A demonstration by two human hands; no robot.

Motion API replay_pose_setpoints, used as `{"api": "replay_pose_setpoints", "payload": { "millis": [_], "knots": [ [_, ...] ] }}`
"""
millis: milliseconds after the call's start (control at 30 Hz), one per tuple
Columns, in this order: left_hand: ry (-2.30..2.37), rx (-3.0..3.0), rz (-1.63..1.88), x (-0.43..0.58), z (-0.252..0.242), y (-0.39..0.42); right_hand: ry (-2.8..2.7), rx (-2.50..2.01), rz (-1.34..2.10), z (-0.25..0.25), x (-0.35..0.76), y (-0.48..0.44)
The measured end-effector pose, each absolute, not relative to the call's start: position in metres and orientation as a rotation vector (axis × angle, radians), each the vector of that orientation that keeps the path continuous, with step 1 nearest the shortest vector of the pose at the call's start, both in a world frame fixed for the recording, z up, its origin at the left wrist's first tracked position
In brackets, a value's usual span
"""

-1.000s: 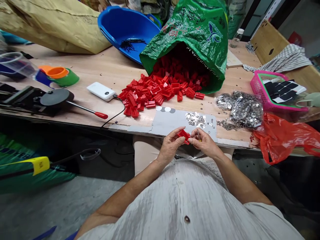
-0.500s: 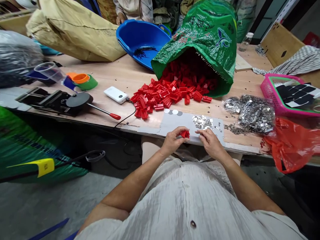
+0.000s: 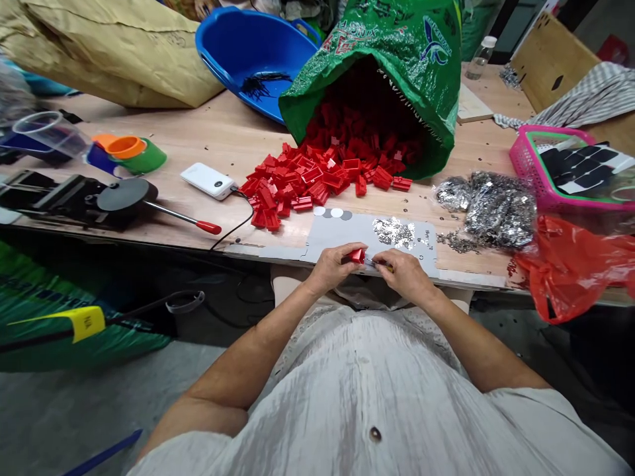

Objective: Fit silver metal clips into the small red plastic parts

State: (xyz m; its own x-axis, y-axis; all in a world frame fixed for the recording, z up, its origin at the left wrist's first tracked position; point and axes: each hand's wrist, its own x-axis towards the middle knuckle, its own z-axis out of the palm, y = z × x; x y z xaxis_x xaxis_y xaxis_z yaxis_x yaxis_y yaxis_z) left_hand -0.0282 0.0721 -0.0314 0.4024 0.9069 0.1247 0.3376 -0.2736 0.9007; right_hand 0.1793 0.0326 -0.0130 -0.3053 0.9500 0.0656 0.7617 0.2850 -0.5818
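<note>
Pinched in my left hand is a small red plastic part, held just over the table's front edge. My right hand is closed on a slim metal-tipped tool with a bit of yellow showing beneath the fingers. Its tip points at the red part; whether it touches cannot be made out. Beyond the hands lies a grey sheet, bearing a heap of small shiny metal pieces and a few round discs.
Red parts spill from a green sack. Behind are a blue basin and a brown sack. A lever device and white power bank stand left; bagged metal pieces and a pink basket right.
My right hand has moved closer to the red part, and a metal tip now shows at its fingers. The left hand keeps its hold on the part. The view has shifted slightly.
</note>
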Motion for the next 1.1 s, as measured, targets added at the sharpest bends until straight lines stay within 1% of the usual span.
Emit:
{"api": "replay_pose_setpoints", "payload": {
  "millis": [133, 300, 467, 733, 967, 1100],
  "knots": [
    [1.114, 1.825, 0.773, -0.028, -0.029, 0.072, -2.233, -1.56, 0.618, -0.014, 0.177, 0.037],
    [1.109, 1.847, 0.764, -0.028, -0.028, 0.072, -2.307, -1.597, 0.614, -0.011, 0.175, 0.04],
    [1.119, 1.847, 0.774, -0.027, -0.026, 0.071, -2.362, -1.648, 0.58, -0.007, 0.171, 0.039],
    [1.15, 1.843, 0.86, -0.023, -0.032, 0.068, -2.4, -1.807, 0.434, -0.005, 0.148, 0.028],
    [1.103, 1.779, 0.881, -0.026, -0.029, 0.065, -2.23, -1.652, 0.563, -0.01, 0.165, 0.029],
    [1.07, 1.576, 0.985, -0.023, -0.026, 0.053, -2.081, -1.484, 0.7, -0.008, 0.178, 0.02]
  ]
}}
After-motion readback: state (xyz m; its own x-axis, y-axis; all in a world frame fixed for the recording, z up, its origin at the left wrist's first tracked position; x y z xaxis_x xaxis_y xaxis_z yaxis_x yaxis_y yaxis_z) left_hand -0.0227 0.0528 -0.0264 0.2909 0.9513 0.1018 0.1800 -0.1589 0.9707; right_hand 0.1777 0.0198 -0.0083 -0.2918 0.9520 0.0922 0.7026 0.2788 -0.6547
